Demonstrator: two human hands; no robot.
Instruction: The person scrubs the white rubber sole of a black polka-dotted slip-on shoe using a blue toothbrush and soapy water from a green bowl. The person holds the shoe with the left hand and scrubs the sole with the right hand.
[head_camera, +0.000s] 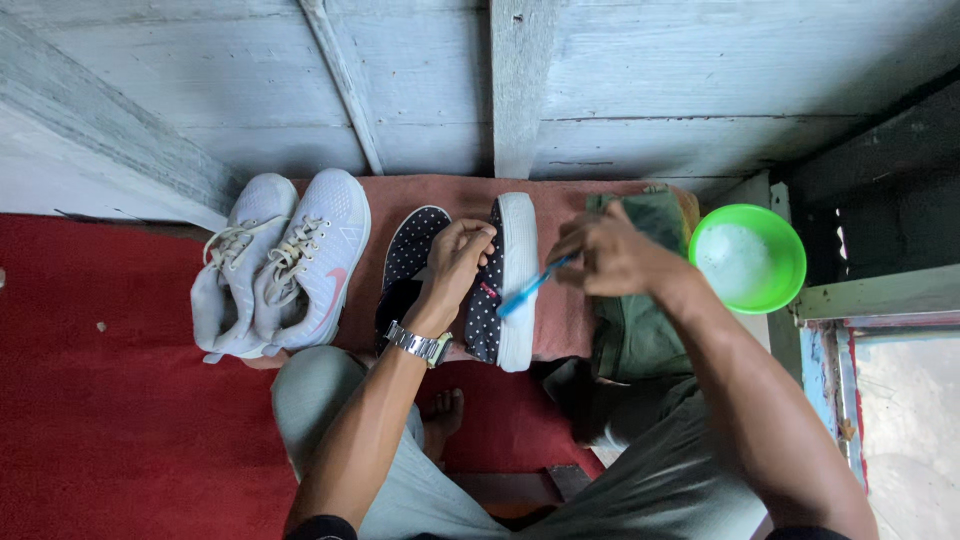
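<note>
Left hand (458, 255), fingers closed on dotted shoe (488, 300) tipped on edge; right hand (610, 258), fingers gripping blue toothbrush (530, 288) against white sole. Green bowl (780, 290) nearby.

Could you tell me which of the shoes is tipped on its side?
The polka-dot shoe held by the left hand, white sole facing right; the grey sneakers sit upright.

Dark slip-on shoe (497, 285) with white polka dots and thick white sole, tipped on its side on the reddish mat (sole facing right), blue toothbrush (530, 288) angled down-left, its head against that sole
</note>
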